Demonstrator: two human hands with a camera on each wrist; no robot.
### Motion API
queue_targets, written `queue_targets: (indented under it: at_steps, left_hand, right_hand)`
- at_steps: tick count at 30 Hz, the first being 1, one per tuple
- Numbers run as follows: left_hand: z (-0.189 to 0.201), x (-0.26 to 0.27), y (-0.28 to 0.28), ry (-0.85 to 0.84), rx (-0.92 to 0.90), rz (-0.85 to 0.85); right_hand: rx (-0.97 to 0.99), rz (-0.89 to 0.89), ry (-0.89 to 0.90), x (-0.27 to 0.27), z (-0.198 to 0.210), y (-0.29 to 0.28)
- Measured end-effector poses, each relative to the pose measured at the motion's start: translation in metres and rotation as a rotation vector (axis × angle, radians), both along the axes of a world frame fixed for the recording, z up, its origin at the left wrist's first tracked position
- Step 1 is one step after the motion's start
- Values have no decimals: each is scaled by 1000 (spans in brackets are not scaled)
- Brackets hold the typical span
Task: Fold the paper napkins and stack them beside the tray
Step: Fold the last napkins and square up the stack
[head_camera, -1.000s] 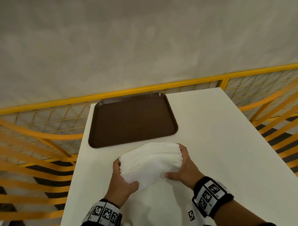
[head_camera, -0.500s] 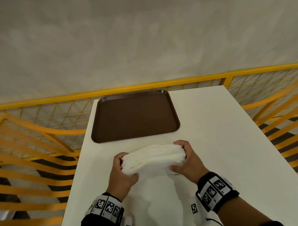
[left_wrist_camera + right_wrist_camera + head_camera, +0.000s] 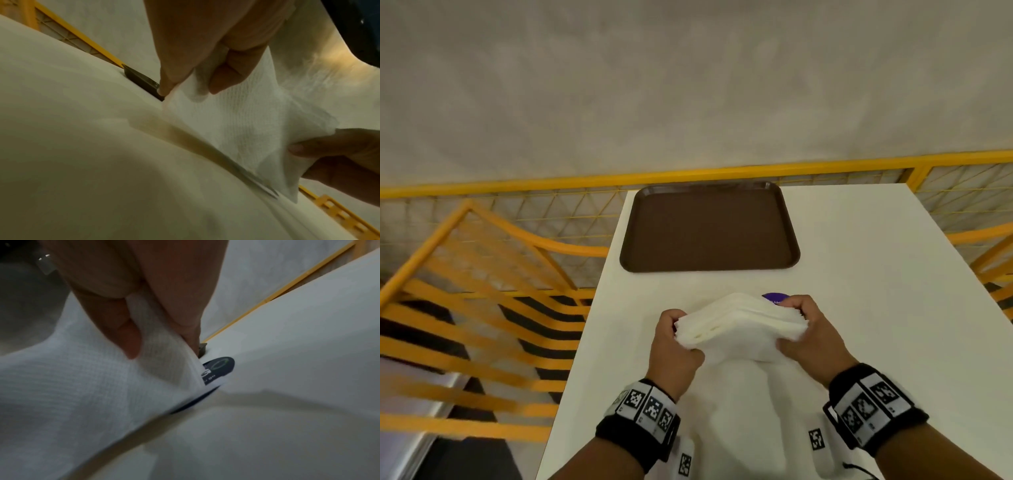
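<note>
The soft white paper napkins (image 3: 739, 327) look light and floppy. We pinch the thick bundle at opposite ends, left hand (image 3: 674, 346) and right hand (image 3: 813, 337) fingers clenched on it; edge grips suit best.

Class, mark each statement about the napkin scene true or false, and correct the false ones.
1. Both hands hold the napkin stack. True.
2. The tray has napkins on it. False: nothing lies on it.
3. The stack is between the person and the tray. True.
4. The left hand rests flat on the table. False: its fingers grip the stack's left edge.
5. The right hand holds the stack's right edge. True.
</note>
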State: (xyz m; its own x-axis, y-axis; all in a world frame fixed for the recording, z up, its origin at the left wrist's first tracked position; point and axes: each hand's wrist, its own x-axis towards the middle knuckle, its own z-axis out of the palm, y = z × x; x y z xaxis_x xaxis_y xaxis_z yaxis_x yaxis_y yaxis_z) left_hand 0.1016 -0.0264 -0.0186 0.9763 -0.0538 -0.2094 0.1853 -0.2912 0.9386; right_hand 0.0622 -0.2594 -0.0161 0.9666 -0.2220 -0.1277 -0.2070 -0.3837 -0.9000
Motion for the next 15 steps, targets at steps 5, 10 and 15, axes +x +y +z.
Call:
queue_targets:
  at_steps: [5,10,15]
  left_hand:
    - [3,-11,3,69,111,-33]
    - [12,-3,19,229,27,-54]
    - [15,-6,22,554,-271,-50]
  right_hand:
    - [-153,11,121,-10,4,6]
    - [-21,-29,147,-12,21,-2]
    - [192,-74,234,-11,11,-15]
